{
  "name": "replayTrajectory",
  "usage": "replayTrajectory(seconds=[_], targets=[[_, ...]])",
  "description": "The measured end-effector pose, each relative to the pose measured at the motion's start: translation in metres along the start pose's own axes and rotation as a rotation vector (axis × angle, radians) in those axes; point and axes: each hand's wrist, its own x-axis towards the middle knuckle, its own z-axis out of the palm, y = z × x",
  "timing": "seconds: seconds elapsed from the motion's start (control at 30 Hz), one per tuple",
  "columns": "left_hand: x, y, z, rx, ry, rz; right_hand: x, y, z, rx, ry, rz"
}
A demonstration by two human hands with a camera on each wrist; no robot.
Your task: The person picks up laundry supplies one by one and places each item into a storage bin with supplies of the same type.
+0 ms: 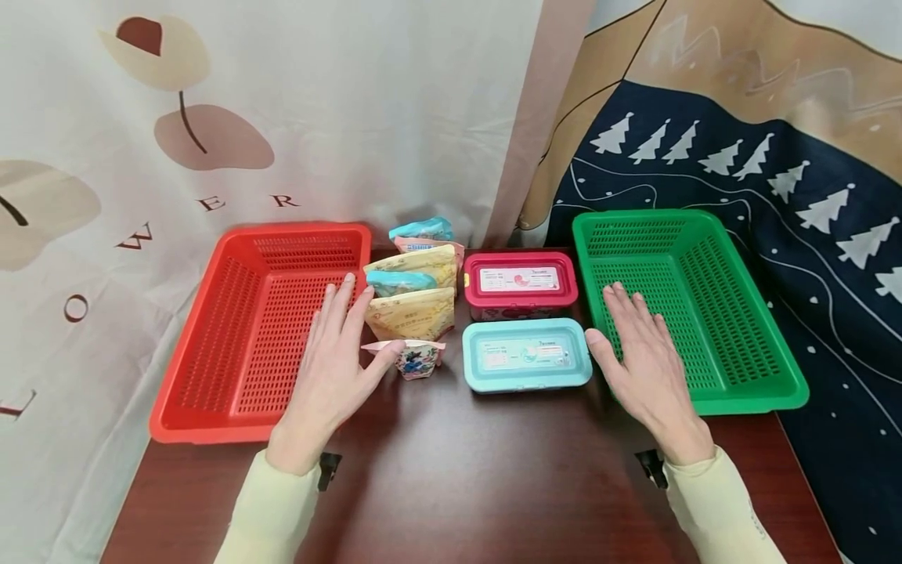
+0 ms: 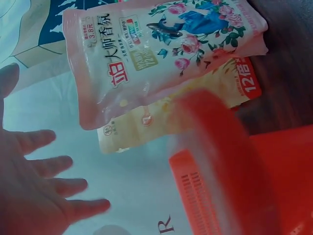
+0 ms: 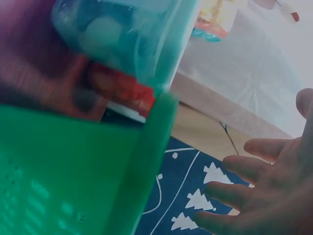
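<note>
My left hand [image 1: 333, 364] hovers with straight, spread fingers over the right side of the red basket [image 1: 186, 329], holding nothing. Beside it stands a row of upright bags: a pink floral bag [image 2: 156, 58] in front, yellow bags [image 1: 412, 315] behind, and blue-topped ones [image 1: 423, 229] among them. My right hand [image 1: 644, 364] is held flat with extended fingers over the left side of the green basket [image 1: 764, 337], nothing in its grasp. Its thumb lies close to a light blue lidded box [image 1: 527, 356]. A dark pink lidded box [image 1: 521, 283] sits right behind the blue one.
Everything stands on a dark brown wooden table [image 1: 486, 478]. A pale printed curtain [image 1: 387, 102] hangs behind the red basket, and a navy cloth with white trees [image 1: 831, 298] drapes behind and beside the green basket. The boxes and bags sit between the two baskets.
</note>
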Motion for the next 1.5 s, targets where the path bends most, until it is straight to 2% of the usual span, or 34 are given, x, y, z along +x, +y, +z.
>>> replayTrajectory(seconds=[0.1,0.2,0.4,0.63,0.9,1.07,1.27,1.5], targets=[[-0.001,-0.002,0.003,-0.025,0.057,0.071,-0.001,-0.006,0.002,0.028,0.005,-0.001],[-0.002,-0.004,0.006,-0.039,0.088,0.112,-0.003,-0.013,0.005,0.068,0.016,-0.016],[-0.007,-0.01,0.005,-0.084,0.078,0.093,-0.006,-0.026,0.018,0.164,0.064,-0.099],[-0.009,-0.018,0.002,-0.148,0.012,0.085,-0.005,-0.047,0.036,0.297,0.096,-0.191],[-0.012,-0.025,0.002,-0.155,0.033,0.103,-0.001,-0.079,0.062,0.392,0.032,-0.217],[-0.013,-0.027,0.003,-0.159,0.003,0.099,0.006,-0.099,0.077,0.414,-0.023,-0.256],[-0.012,-0.03,0.004,-0.157,-0.023,0.101,0.016,-0.12,0.094,0.413,-0.09,-0.291],[-0.011,-0.032,0.009,-0.187,-0.001,0.125,0.023,-0.131,0.104,0.39,-0.099,-0.292]])
